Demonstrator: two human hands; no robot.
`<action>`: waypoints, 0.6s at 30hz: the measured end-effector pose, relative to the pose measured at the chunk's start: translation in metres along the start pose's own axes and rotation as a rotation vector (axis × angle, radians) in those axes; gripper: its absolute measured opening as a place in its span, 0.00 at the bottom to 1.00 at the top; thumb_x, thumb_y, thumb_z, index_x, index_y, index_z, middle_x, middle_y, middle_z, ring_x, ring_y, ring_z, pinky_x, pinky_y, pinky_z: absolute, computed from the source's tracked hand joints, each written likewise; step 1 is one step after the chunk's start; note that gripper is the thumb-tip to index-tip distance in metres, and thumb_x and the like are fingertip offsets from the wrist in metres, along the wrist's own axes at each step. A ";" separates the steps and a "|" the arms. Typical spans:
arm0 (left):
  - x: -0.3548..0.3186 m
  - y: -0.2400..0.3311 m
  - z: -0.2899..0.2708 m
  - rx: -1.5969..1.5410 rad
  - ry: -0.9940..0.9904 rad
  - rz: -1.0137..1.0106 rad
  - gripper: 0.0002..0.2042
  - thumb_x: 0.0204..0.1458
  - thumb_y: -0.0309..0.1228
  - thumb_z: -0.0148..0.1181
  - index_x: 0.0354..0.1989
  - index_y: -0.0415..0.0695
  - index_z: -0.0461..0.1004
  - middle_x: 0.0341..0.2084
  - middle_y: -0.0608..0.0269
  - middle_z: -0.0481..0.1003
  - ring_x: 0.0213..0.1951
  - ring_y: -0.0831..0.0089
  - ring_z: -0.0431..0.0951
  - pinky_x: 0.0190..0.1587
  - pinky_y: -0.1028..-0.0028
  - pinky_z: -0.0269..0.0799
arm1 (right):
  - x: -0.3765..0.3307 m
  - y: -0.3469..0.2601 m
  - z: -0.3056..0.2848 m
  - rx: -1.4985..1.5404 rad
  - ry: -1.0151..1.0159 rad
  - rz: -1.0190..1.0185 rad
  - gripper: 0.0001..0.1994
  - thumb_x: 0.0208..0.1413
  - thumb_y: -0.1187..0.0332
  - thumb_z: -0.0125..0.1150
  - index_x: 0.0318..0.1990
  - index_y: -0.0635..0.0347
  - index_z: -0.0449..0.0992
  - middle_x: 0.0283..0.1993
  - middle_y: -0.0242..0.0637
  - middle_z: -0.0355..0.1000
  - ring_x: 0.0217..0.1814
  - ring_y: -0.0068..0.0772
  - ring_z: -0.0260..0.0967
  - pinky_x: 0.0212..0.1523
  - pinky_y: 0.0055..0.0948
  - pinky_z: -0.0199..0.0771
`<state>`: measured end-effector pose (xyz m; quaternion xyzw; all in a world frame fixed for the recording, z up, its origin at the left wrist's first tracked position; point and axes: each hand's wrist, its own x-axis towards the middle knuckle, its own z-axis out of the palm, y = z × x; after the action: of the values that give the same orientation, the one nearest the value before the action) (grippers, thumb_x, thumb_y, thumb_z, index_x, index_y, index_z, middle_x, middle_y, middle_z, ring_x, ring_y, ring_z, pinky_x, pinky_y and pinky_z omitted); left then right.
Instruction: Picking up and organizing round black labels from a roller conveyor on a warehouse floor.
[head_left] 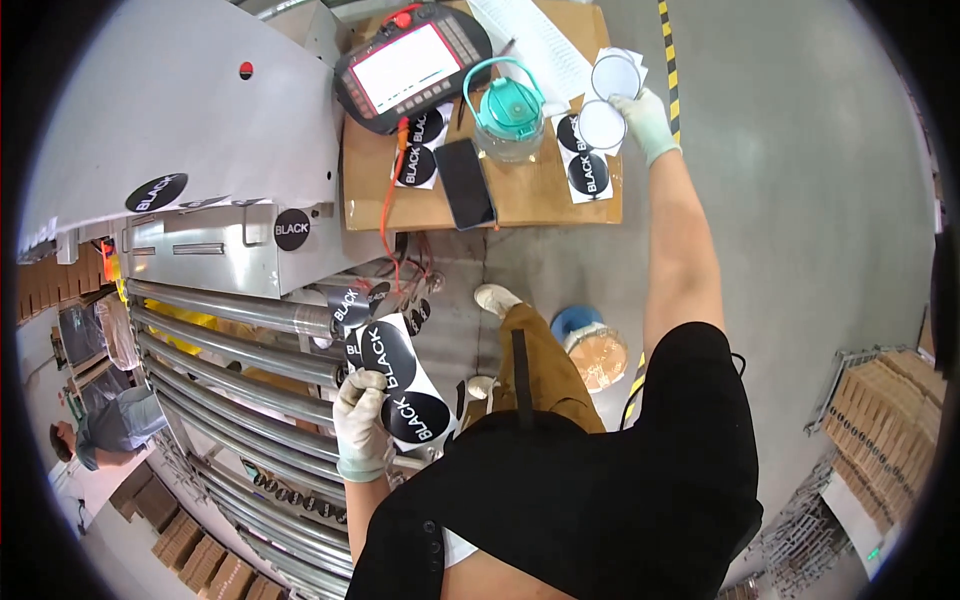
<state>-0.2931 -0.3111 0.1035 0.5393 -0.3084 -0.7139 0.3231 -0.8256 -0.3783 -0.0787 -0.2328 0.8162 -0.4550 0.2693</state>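
Gloved left hand (362,425), fingers pinching a white sheet of round black stickers (400,380) just over the metal rollers (240,350). Gloved right hand (645,118) far out on the cardboard table (520,195), fingertips pinching a sheet of empty white circles (605,100). Clear water bottle (508,115) with teal lid close by; inside too hard to see.

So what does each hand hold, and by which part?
The left hand grips a sheet of black round stickers by its lower left edge. The right hand pinches a sheet with two pale discs at its right edge.
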 end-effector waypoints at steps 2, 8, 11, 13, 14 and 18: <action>0.007 0.001 0.005 -0.018 -0.007 -0.026 0.03 0.52 0.20 0.56 0.35 0.38 0.72 0.33 0.65 0.73 0.36 0.78 0.72 0.45 0.78 0.68 | 0.015 0.021 0.001 0.223 -0.032 0.058 0.21 0.42 0.69 0.66 0.45 0.71 0.74 0.41 0.49 0.76 0.40 0.37 0.75 0.41 0.31 0.74; 0.017 -0.001 0.007 -0.013 0.001 -0.008 0.05 0.52 0.19 0.54 0.37 0.38 0.72 0.33 0.66 0.73 0.36 0.80 0.71 0.45 0.80 0.66 | -0.021 0.134 0.012 0.041 -0.102 0.223 0.23 0.40 0.65 0.69 0.43 0.72 0.74 0.39 0.50 0.75 0.39 0.39 0.75 0.40 0.32 0.74; 0.012 -0.001 0.006 -0.010 0.004 -0.032 0.06 0.53 0.19 0.53 0.38 0.38 0.72 0.33 0.66 0.73 0.36 0.81 0.70 0.44 0.81 0.65 | -0.033 0.176 0.027 0.063 -0.140 0.279 0.21 0.42 0.68 0.68 0.43 0.72 0.73 0.39 0.48 0.75 0.39 0.38 0.75 0.39 0.32 0.75; 0.008 -0.002 0.003 0.008 -0.014 0.007 0.06 0.53 0.20 0.53 0.38 0.38 0.72 0.34 0.66 0.73 0.36 0.81 0.70 0.44 0.81 0.65 | -0.052 0.168 0.036 0.070 -0.200 0.336 0.20 0.43 0.71 0.67 0.44 0.72 0.73 0.39 0.47 0.75 0.39 0.37 0.75 0.38 0.32 0.75; 0.006 -0.003 -0.001 0.005 -0.028 0.025 0.07 0.53 0.19 0.53 0.39 0.38 0.72 0.34 0.66 0.73 0.36 0.82 0.71 0.44 0.81 0.65 | -0.063 0.148 0.037 0.261 -0.162 0.365 0.19 0.45 0.74 0.65 0.45 0.72 0.72 0.39 0.47 0.75 0.39 0.37 0.75 0.38 0.32 0.76; 0.002 -0.008 0.001 0.048 0.013 0.040 0.08 0.53 0.17 0.52 0.41 0.37 0.72 0.36 0.65 0.74 0.36 0.82 0.71 0.44 0.82 0.66 | -0.097 0.113 0.017 0.616 -0.113 0.460 0.19 0.48 0.80 0.61 0.49 0.71 0.68 0.43 0.46 0.73 0.40 0.37 0.74 0.40 0.32 0.77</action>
<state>-0.2952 -0.3082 0.0965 0.5452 -0.3340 -0.6962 0.3263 -0.7571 -0.2739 -0.1620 0.0234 0.6560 -0.5933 0.4660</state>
